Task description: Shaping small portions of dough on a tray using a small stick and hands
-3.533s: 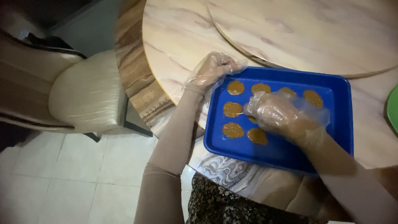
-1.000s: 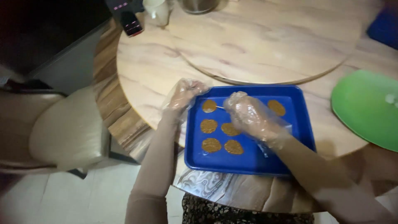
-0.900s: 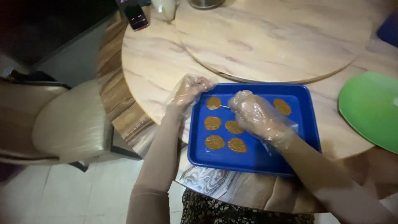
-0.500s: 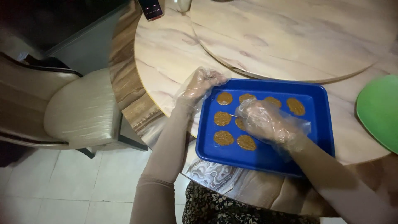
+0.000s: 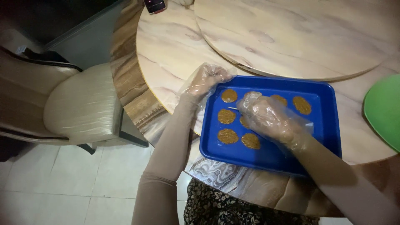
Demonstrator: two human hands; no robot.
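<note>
Left hand (image 5: 206, 79) clamped on blue tray (image 5: 325, 125) rim, as before | right hand (image 5: 266, 114), fingers together, now pressing brown patties (image 5: 227, 136) mid-frame

Open: bare tray floor (image 5: 316, 133) right of patties.
Blocked: patties (image 5: 228, 116) crowd tray's left half.
Beyond: green plate (image 5: 383, 110) flanks right.

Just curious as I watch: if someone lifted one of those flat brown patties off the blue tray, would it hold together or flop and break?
The brown patties look thin and flat, so one would probably sag or tear if lifted by an edge. They seem light. Both hands, left and right, wear loose plastic gloves, hinting they may be sticky or greasy on the blue tray.
</note>
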